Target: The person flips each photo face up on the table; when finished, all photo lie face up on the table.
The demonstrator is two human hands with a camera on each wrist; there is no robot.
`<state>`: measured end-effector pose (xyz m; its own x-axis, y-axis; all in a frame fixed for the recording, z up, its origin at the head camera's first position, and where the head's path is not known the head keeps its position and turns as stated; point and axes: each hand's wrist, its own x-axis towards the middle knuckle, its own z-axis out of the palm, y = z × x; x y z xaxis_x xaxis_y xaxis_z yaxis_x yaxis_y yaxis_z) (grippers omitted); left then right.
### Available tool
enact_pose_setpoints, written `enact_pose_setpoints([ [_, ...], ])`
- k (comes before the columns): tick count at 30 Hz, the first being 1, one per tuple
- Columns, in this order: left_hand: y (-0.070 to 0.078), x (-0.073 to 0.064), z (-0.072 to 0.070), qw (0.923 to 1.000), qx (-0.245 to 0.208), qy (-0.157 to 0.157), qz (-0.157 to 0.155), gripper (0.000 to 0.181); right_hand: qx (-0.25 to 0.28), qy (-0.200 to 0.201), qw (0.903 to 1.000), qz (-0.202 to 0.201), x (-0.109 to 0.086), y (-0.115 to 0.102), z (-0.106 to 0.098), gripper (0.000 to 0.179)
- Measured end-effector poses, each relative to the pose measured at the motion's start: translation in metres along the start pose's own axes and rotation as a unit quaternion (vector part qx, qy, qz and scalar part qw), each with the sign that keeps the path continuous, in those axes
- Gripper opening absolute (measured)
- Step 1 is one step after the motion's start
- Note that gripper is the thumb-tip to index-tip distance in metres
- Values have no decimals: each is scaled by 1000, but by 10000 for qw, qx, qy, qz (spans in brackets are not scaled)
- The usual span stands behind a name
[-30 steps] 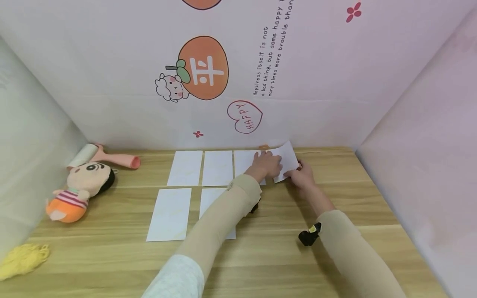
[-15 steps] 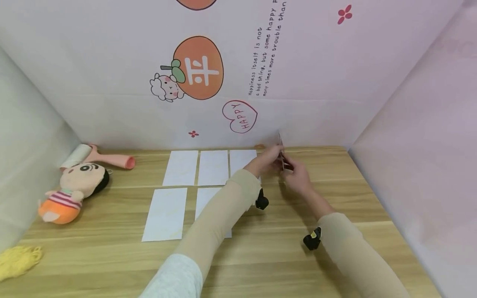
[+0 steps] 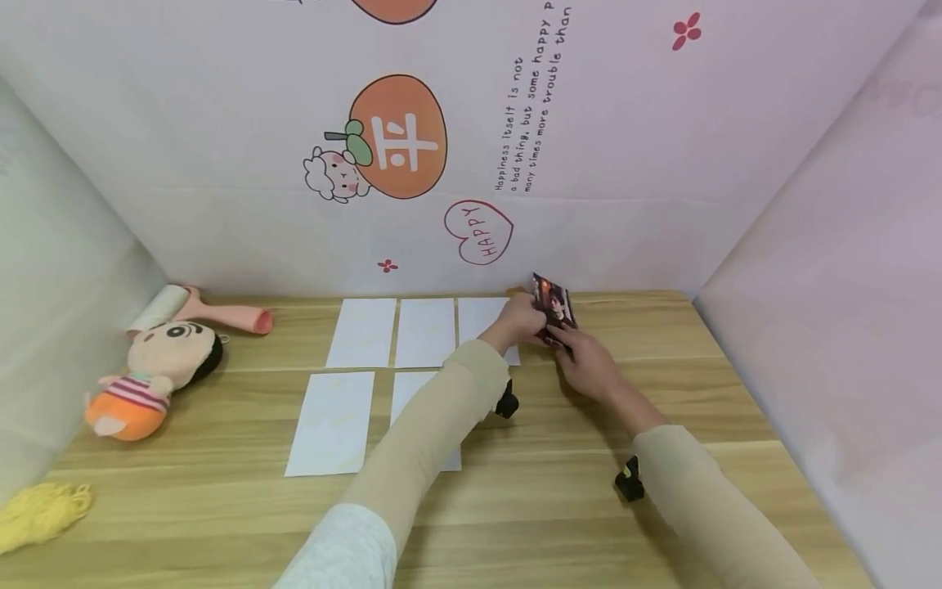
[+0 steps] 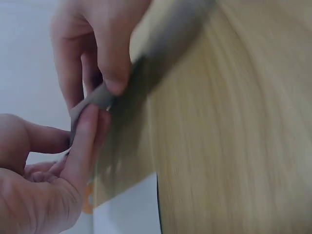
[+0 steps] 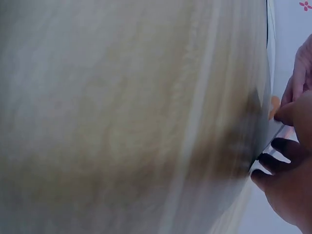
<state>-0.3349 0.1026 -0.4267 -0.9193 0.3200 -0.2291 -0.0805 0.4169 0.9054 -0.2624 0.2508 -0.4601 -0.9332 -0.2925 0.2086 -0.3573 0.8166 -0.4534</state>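
Note:
Both hands meet at the back of the table around one photo card (image 3: 557,301), whose dark printed picture faces the head camera. My left hand (image 3: 521,317) pinches its left edge between thumb and fingers. From the lower right, my right hand (image 3: 589,361) pinches the card too. In the left wrist view the card (image 4: 100,97) is tilted up off the wood, with fingers of both hands on it. Beside my left hand lies a white card (image 3: 480,321), partly covered by that hand. Two more cards fill out this back row, and a front row holds two, one partly under my left sleeve.
A plush doll (image 3: 158,372) and a pink-handled lint roller (image 3: 221,311) lie at the left. Yellow yarn (image 3: 44,515) sits at the near left. A printed back wall (image 3: 603,164) rises directly behind the cards, with side walls left and right.
The card showed its white side a second ago, then stood edge-on; now its picture side shows. Both hands have shifted their grip on it. The laid cards have stayed put.

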Motion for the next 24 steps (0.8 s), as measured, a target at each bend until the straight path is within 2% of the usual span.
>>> enact_pose_setpoints([
  [1, 0, -1, 0, 9976, 664, 172, 132, 47, -76, -74, 9999, 16, -1, 1, 0, 44],
  [2, 0, -3, 0, 9902, 1339, 311, 250, 51, -135, -146, 9998, 48, -2, 1, 1, 43],
  [4, 1, -4, 0, 9671, 2465, 472, 403, 63, -247, -231, 9994, 54, -3, 2, 1, 42],
  [7, 2, -7, 1, 9388, 3389, 406, 471, 75, -416, -251, 9988, 1, -3, 4, 2, 40],
  [11, 1, -6, 2, 8933, 4460, 215, 514, 67, -586, -262, 9979, -25, -3, 5, 2, 38],
  [13, -1, -6, 2, 8785, 4754, 69, 468, 63, -673, -317, 9972, 2, -3, 5, 1, 37],
  [15, -3, -5, 1, 8717, 4883, -99, 395, 61, -778, -387, 9962, 37, -4, 6, 2, 37],
  [19, -7, -6, -1, 8743, 4829, -357, 345, 59, -1026, -397, 9939, -4, -6, 7, 3, 36],
  [24, -8, -10, -2, 8730, 4840, -466, 371, 60, -1335, -383, 9903, -9, -8, 7, 2, 36],
])
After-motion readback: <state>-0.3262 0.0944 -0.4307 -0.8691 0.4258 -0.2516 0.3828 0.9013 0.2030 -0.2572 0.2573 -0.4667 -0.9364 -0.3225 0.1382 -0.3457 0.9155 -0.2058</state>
